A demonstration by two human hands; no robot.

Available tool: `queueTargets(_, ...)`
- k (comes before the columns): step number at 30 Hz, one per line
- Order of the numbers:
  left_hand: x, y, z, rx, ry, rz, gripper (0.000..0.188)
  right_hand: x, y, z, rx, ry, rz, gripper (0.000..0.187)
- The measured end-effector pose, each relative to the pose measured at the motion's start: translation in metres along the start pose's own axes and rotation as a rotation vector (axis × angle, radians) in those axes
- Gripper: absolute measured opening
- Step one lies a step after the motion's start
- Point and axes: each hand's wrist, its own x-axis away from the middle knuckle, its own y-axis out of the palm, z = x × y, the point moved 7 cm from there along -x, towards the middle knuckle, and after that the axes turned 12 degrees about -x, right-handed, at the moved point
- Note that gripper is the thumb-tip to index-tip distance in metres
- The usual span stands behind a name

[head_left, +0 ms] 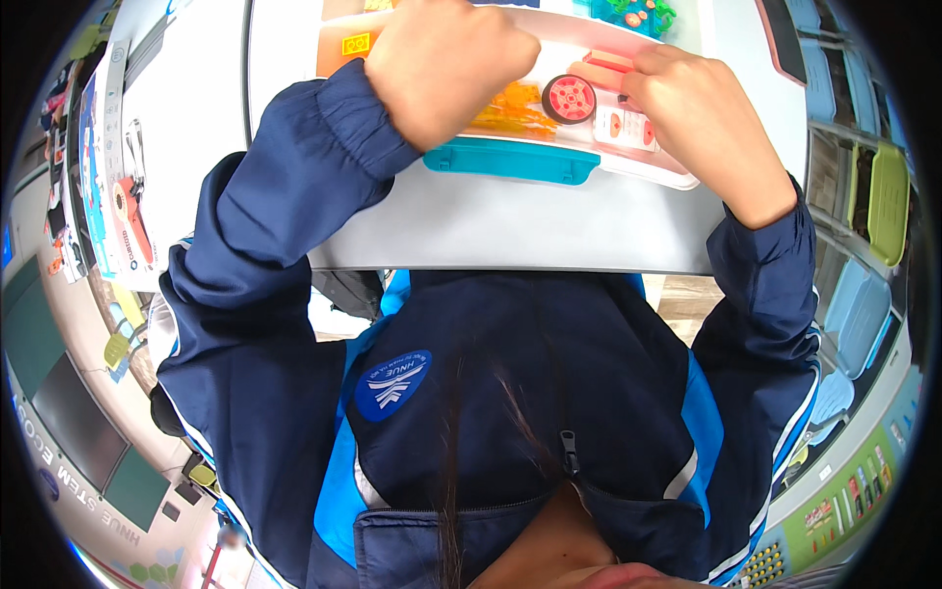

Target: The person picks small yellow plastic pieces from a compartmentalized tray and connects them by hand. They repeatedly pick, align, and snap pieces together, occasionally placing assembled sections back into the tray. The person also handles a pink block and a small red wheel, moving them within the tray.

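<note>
My left hand (pixel 446 69) is over a white plastic box (pixel 677 179) with a teal latch (pixel 515 161). Its fingers are curled in, and whatever they may hold is hidden beneath the hand. My right hand (pixel 692 113) reaches in over the box's right side, fingertips pressed together beside some red building pieces (pixel 610 65); what is between them cannot be made out. Between the hands lies a wheel (pixel 569 99) with a black tyre and red hub. Translucent orange pieces (pixel 515 113) lie left of it, and a white card with red pictures (pixel 624 128) is under my right hand.
A yellow brick (pixel 356 44) sits in the box's left part. Green and red pieces (pixel 643 15) fill a far compartment. The table's grey front edge (pixel 510 236) runs between the box and my body. An orange-handled tool (pixel 130 216) lies at the far left.
</note>
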Motion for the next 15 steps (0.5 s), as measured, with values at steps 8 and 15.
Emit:
queueTargets(8,-0.038,0.002,0.035,0.427,0.097,-0.023,0.009,0.017,-0.057,-0.015,-0.119,0.117,0.085,0.024)
queueTargets(15,-0.037,-0.015,0.024,0.591,0.082,0.075,0.007,0.044,-0.081,-0.018,-0.232,0.242,0.118,0.028)
